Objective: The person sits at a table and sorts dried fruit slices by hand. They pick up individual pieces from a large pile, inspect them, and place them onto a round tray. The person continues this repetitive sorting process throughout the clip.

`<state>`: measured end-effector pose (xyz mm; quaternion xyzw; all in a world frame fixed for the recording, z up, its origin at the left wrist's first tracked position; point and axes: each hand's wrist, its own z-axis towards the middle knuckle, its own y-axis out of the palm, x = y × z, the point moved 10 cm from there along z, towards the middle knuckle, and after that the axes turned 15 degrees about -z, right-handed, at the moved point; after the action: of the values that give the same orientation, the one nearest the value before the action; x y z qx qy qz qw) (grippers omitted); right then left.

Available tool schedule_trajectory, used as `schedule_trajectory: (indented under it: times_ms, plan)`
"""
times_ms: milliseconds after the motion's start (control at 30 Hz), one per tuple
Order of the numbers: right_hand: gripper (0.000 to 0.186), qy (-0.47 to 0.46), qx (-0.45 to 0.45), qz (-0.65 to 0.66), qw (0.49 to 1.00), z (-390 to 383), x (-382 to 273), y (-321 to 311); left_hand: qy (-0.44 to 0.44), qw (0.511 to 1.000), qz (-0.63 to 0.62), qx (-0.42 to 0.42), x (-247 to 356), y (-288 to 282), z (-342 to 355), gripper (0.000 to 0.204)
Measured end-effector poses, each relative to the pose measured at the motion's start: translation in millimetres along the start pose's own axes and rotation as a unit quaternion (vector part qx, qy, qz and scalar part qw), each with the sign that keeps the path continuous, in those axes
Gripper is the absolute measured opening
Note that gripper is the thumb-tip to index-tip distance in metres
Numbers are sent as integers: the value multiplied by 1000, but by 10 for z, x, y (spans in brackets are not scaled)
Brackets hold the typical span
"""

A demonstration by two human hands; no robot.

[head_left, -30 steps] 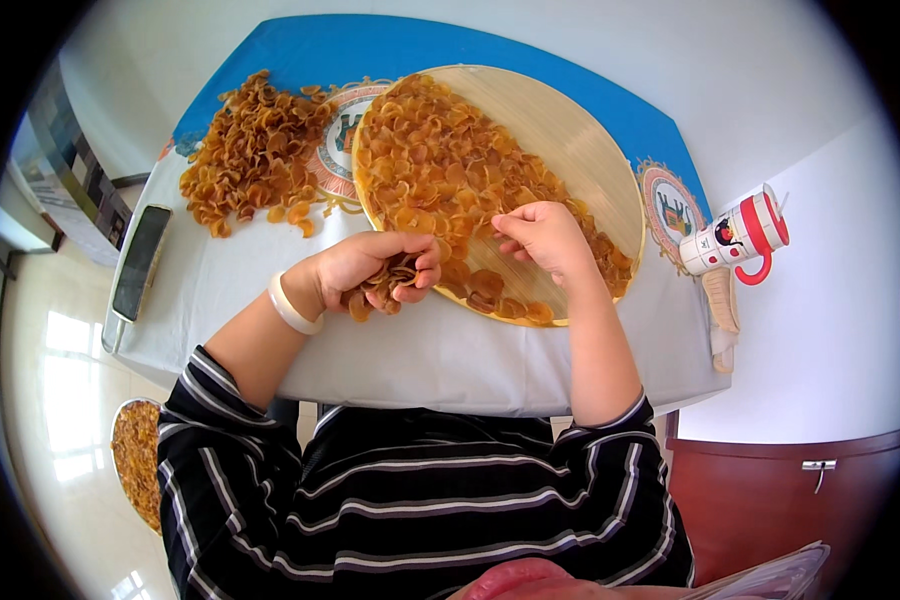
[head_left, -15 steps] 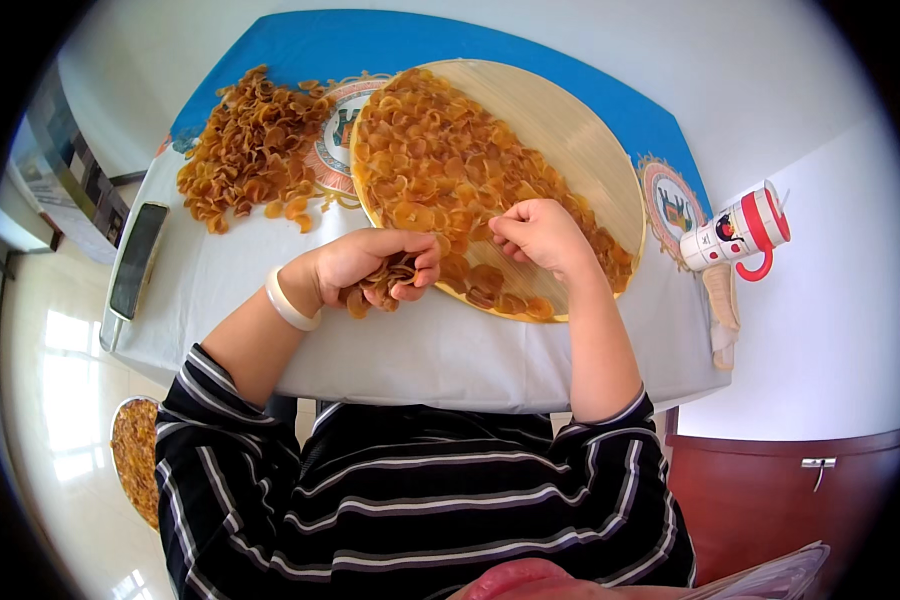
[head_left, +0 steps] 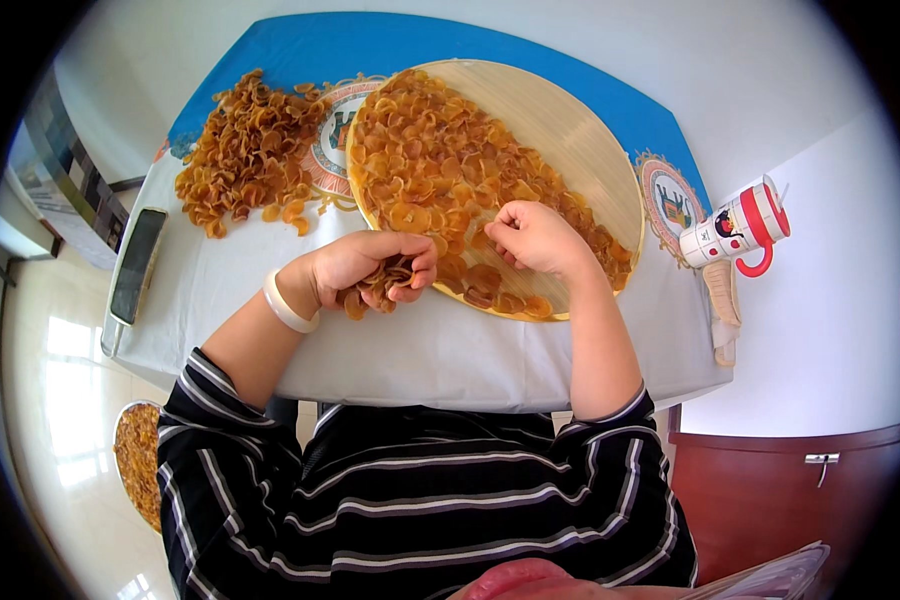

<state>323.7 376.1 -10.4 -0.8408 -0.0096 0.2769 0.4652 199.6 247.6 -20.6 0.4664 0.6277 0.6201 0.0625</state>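
Note:
My left hand (head_left: 375, 268) is closed round a bunch of dried, translucent amber-brown round slices (head_left: 360, 300), held over the near left edge of a round woven tray (head_left: 585, 135). My right hand (head_left: 525, 235) is closed in a pinch over the slices spread on the tray (head_left: 440, 150); what its fingertips hold, if anything, is hidden. The spread slices cover the tray's left and lower part, while its upper right shows bare pale weave. A heap of similar slices (head_left: 245, 150) lies on the tablecloth left of the tray.
A phone (head_left: 137, 265) lies at the left of the blue-and-white table (head_left: 620, 350). A red-and-white mug (head_left: 735, 225) and a beige strap-like item (head_left: 720, 300) are at the right. A second slice-filled tray (head_left: 138, 460) is low at lower left. A red-brown cabinet (head_left: 770, 500) stands right.
My right hand has shifted slightly and its fingers are a little more curled. My left hand stays nearly in place with its bunch of slices.

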Motion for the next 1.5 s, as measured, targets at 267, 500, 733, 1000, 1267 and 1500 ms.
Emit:
schedule_trajectory:
  times_ms: [267, 500, 733, 1000, 1267, 1500]
  plan:
    - [28, -15, 5, -12, 1000, -49, -68, -19, 1, 1000, 5, 11, 3, -8, -5, 30]
    - [26, -8, 18, -16, 1000, -28, -41, -12, 4, 1000, 7, 13, 5, -2, -6, 31]
    - [25, -22, 43, -19, 999, 6, -50, -16, 5, 1000, 8, 15, 5, -10, -6, 31]
    - [26, -15, 66, -8, 998, -36, -76, -80, 9, 1000, -9, 6, 8, -17, 4, 37]
    - [18, -215, 186, 70, 956, -504, -642, -376, -4, 999, -6, 38, -19, -76, 7, 63]
    - [14, -414, 203, -28, 887, -822, -1168, -90, -30, 995, 52, 80, -47, -184, -21, 79]
